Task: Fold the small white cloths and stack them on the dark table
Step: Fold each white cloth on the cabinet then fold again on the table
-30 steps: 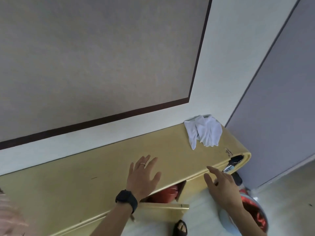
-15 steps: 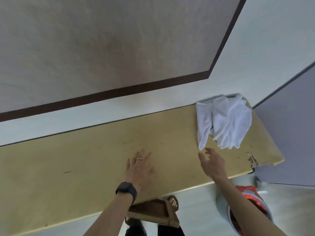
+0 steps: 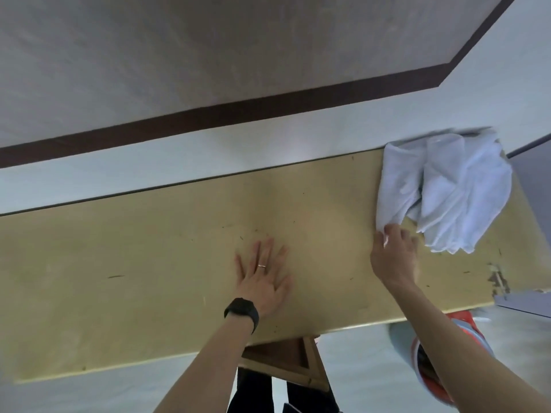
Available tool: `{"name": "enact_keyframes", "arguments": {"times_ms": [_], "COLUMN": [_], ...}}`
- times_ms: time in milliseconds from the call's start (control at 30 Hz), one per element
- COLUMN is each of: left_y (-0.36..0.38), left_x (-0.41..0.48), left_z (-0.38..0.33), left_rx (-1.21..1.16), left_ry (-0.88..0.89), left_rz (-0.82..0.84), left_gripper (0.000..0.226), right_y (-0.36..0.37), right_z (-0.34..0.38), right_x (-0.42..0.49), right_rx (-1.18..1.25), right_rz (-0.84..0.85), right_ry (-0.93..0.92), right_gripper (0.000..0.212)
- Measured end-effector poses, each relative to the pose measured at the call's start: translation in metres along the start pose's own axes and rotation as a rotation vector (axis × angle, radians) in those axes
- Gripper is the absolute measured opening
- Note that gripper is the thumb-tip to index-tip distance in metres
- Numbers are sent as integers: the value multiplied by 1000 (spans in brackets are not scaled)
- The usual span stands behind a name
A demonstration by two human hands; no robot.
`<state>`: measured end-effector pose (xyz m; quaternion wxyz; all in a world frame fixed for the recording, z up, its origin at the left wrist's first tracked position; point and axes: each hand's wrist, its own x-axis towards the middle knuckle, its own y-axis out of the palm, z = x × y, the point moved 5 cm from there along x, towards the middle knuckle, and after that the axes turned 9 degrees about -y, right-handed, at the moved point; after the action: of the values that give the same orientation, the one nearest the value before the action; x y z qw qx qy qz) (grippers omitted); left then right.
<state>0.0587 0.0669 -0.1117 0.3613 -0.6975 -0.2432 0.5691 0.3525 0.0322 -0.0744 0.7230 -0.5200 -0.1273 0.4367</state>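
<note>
Yellow wood table (image 3: 149, 278), one, fills the middle band of the frame. It is not dark, so likely a sorting surface rather than the stacking spot. White cloths (image 3: 447, 198): one loose heap at the right edge against the wall, unfolded; at least two pieces, exact count unclear. Two hands. Left hand (image 3: 264, 278) lies flat at centre, fingers spread, palm on the top, probably bracing the lean. Right hand (image 3: 393, 254), right of centre, pinches the heap's near-left corner, apparently to draw one cloth out. One black watch (image 3: 242, 311) on the left wrist; one ring (image 3: 261, 265).
</note>
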Motion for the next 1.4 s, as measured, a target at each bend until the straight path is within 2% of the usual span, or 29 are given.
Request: {"name": "enact_keyframes", "arguments": {"times_ms": [100, 167, 267, 333, 400, 467, 533, 633, 800, 967, 1133, 1200, 1400], "left_y": [-13, -35, -101, -152, -196, -228, -246, -258, -265, -277, -283, -281, -270], "left_x": [-2, -8, -26, -46, -67, -86, -104, -128, -157, -176, -188, -188, -192], "left_z": [-2, -6, -16, -23, -28, -29, -25, -8, 36, 82, 126, 144, 196], "left_rx": [-5, -110, -435, -586, -652, -703, -737, -724, -771, -687, -247, -178, -282], "left_ry": [21, 13, 42, 151, 281, 376, 421, 447, 424, 365, 357, 334, 223], "left_rz": [92, 148, -6, -126, -155, -83, 59, 144, 100, -167, -382, -405, -341], "left_gripper": [67, 74, 69, 60, 54, 50, 49, 35, 16, 17, 21, 25, 35], "right_y": [-27, -50, -86, -106, -124, -140, -153, -168, -173, -162, -153, -149, -129], "right_z": [31, 55, 93, 119, 143, 167, 190, 224, 266, 297, 316, 319, 309], "right_x": [-11, -22, -40, -56, -73, -90, -108, -131, -165, -187, -198, -202, -207], "right_rx": [-8, -18, 18, 10, -19, -64, -118, -144, -124, -108, -119, -118, -87], "right_rz": [-71, -71, 49, 181, 302, 367, 385, 365, 330, 297, 220, 198, 176], "right_ry": [-241, -387, -531, -606, -638, -675, -726, -786, -832, -889, -929, -929, -875], "right_gripper": [13, 12, 19, 22, 25, 25, 22, 19, 17, 19, 17, 17, 17]}}
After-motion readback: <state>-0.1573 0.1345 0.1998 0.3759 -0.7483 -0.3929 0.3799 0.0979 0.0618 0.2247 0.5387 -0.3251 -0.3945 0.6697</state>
